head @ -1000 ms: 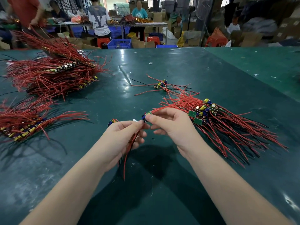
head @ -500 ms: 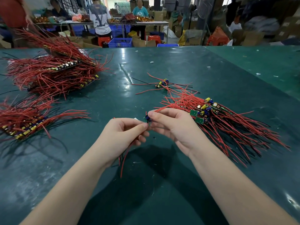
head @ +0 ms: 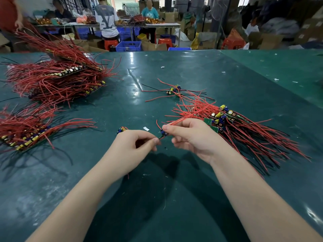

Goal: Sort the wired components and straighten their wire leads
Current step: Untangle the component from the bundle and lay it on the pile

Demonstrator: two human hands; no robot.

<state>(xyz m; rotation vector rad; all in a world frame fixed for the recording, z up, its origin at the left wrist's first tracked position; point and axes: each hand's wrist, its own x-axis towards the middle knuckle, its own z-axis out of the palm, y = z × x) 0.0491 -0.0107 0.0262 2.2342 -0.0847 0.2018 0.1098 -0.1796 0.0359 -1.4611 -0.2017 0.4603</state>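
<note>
My right hand [head: 190,138] pinches a small wired component [head: 163,133] with blue parts, just above the green table [head: 157,67]. Its red lead runs up past my index finger. My left hand [head: 132,147] pinches a thin dark lead that comes off that component, with the rest of the wire hidden in the palm; a red tip shows below my wrist. A loose heap of unsorted components [head: 225,119] with red and black wires lies right of my right hand. Another small component [head: 121,130] lies behind my left hand.
Stacked rows of wired boards [head: 57,79] fill the far left, and a flatter row [head: 26,131] sits at the left edge. A few loose components [head: 174,90] lie mid-table. People work at tables and crates beyond the far edge.
The red lead that hung down below my left hand has been drawn up into the hand. My hands have moved slightly apart, with a short dark lead stretched between them.
</note>
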